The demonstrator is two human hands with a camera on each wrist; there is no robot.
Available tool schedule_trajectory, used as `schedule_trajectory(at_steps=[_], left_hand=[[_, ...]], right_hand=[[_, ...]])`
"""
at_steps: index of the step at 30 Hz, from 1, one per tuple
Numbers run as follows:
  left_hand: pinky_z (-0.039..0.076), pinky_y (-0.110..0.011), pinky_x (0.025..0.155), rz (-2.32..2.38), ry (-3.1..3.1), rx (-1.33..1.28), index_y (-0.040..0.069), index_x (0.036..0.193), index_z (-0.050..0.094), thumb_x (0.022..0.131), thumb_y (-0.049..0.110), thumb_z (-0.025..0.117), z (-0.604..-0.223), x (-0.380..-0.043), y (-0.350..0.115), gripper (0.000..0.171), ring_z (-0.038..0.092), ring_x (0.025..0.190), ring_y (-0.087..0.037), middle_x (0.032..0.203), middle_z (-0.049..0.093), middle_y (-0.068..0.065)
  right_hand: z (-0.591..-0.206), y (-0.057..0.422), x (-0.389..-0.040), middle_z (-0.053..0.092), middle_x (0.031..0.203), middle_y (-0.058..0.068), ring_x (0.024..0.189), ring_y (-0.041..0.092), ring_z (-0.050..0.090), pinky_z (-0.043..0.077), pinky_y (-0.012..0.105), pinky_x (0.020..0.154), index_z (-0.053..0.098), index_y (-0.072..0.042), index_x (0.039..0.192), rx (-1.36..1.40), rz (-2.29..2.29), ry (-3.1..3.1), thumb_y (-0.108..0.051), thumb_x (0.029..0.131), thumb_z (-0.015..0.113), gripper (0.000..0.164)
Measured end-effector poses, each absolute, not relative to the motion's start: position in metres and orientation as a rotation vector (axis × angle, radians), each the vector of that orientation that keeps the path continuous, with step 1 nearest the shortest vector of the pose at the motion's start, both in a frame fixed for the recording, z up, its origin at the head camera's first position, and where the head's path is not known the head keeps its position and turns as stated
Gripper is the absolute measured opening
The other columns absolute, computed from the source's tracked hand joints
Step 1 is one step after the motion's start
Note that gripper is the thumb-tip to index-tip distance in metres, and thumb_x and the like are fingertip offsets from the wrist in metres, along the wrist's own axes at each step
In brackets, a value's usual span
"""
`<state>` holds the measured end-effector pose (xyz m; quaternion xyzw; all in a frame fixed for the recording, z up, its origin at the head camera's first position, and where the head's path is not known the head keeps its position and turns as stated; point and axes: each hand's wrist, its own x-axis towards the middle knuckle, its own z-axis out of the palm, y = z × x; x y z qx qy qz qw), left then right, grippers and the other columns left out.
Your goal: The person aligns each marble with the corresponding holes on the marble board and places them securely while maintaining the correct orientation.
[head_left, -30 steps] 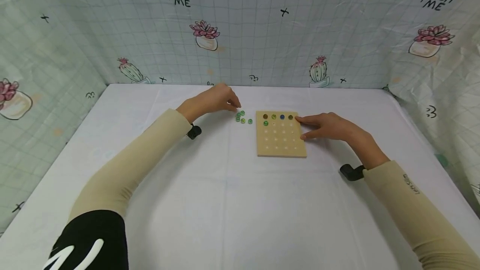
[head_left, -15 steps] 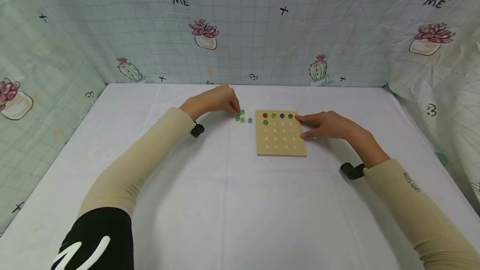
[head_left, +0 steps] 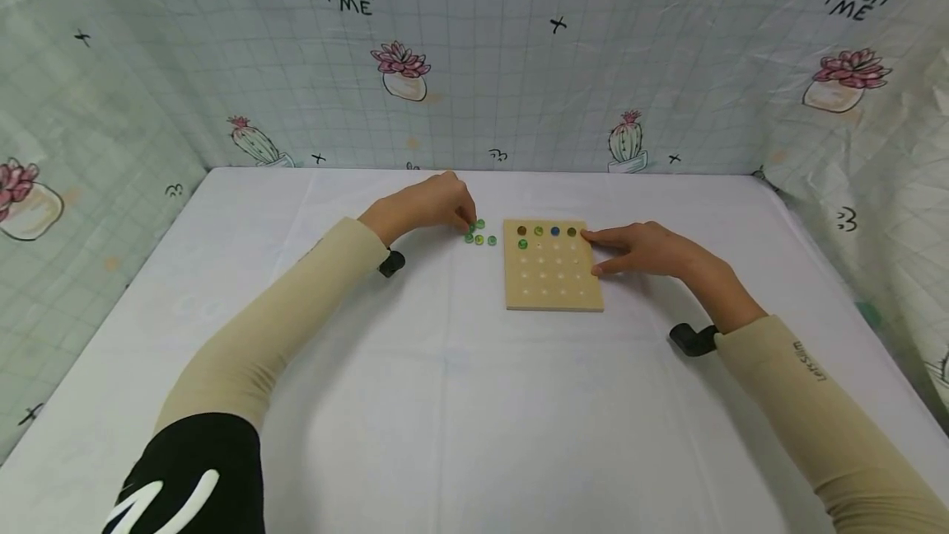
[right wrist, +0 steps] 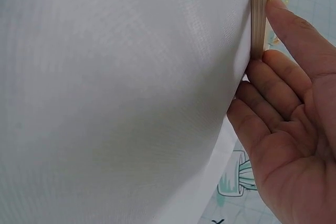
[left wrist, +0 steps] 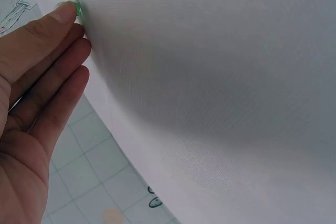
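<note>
In the head view, my left hand (head_left: 437, 200) is over the left edge of a small group of green glass marbles (head_left: 479, 239). Its thumb and fingertip pinch a green marble (left wrist: 79, 9), mostly hidden behind the thumb in the left wrist view. Right of the group lies a square wooden board (head_left: 552, 270) with rows of shallow dimples. Four marbles of mixed colours fill its far row, among them a blue marble (head_left: 555, 231); a green marble (head_left: 522, 244) sits in the second row. Extended, my right hand (head_left: 652, 250) rests thumb and index finger against the board's right edge.
A white cloth (head_left: 445, 419) covers the table. Behind it and at both sides hangs a patterned curtain (head_left: 489, 64). A black wrist camera (head_left: 693, 339) sits below my right wrist, and another black camera (head_left: 391, 263) below my left.
My left hand has moved slightly right and its fingertips have closed in on a marble at the group's left. The right hand and the board keep their places.
</note>
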<state>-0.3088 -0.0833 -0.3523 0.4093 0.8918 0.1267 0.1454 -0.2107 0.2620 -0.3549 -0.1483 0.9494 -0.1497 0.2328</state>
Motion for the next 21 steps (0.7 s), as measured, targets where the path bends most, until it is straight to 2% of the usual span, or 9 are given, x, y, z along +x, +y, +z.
schedule_trajectory(at_steps=[13,21], left_hand=[[0.056,-0.032,0.09,0.355,2.688,1.159,0.007,0.106,0.081,0.091,0.012,0.078,-0.346,-0.301,-0.1,0.016,0.068,0.097,-0.019,0.105,0.077,-0.006],[0.058,-0.032,0.088,0.431,2.725,1.188,0.006,0.106,0.08,0.091,0.01,0.077,-0.333,-0.289,-0.102,0.016,0.071,0.097,-0.018,0.106,0.077,-0.006]], right_hand=[[-0.357,0.26,-0.211,0.037,0.16,0.016,0.147,0.045,0.03,0.029,0.065,0.116,0.039,-0.016,0.157,-0.459,-0.439,2.615,-0.044,0.094,0.071,0.075],[-0.356,0.26,-0.207,0.042,0.158,0.016,0.145,0.043,0.036,0.035,0.062,0.114,0.043,-0.014,0.156,-0.497,-0.435,2.641,-0.038,0.096,0.072,0.071]])
